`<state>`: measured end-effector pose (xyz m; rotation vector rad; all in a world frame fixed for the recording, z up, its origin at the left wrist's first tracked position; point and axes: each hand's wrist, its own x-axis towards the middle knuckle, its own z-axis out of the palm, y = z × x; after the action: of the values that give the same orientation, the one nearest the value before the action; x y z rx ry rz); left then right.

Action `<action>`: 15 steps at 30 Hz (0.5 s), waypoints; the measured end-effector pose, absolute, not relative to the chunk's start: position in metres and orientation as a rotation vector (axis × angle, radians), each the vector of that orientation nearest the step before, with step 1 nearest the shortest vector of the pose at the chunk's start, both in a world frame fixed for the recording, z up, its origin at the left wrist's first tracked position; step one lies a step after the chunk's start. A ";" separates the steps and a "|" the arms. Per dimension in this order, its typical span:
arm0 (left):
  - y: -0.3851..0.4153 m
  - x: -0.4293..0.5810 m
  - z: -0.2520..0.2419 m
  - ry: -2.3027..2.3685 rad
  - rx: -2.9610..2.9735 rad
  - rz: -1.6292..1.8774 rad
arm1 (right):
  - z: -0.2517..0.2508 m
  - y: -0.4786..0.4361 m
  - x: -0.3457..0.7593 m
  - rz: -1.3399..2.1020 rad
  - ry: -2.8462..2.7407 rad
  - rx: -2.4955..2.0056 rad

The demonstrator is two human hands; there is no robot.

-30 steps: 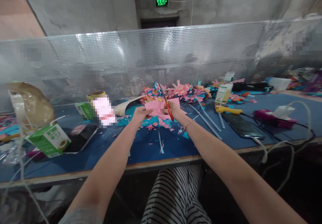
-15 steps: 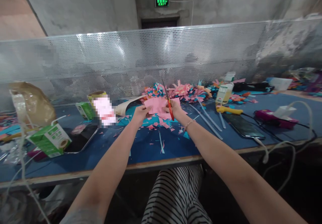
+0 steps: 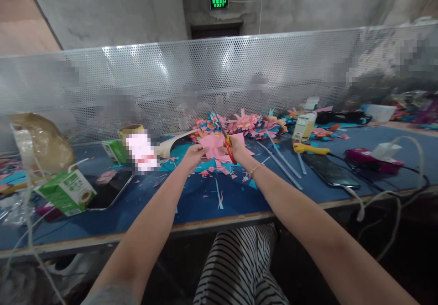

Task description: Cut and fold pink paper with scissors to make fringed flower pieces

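Observation:
My left hand pinches the left edge of a folded pink paper held above the blue table. My right hand grips red-handled scissors, whose blades point up and away and sit at the paper's right side. Behind the paper lies a pile of cut pink and multicoloured paper flowers. Small paper scraps are scattered on the table below my hands.
A green drink carton and a dark phone lie at the left, a bottle, a yellow cutter, another phone and white cables at the right. A perforated metal screen backs the table.
The pink paper has turned slightly in my left hand, and the scissors have tilted and shifted a little left along the paper's edge. Both hands stay in the same spot.

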<state>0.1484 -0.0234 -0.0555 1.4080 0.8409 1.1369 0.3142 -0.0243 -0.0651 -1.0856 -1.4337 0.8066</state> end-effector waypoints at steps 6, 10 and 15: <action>-0.024 0.149 -0.055 0.851 1.356 1.164 | -0.070 -0.007 0.315 0.739 -1.397 -1.080; -0.024 0.149 -0.055 0.862 1.376 1.180 | -0.075 -0.001 0.319 0.666 -1.425 -1.087; -0.017 0.146 -0.057 0.863 1.388 1.223 | -0.078 -0.002 0.324 0.629 -1.390 -1.113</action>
<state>0.1460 -0.0171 -0.0573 1.3881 0.8632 1.2228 0.3237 -0.0022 -0.0776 -1.1128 -1.3898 0.6290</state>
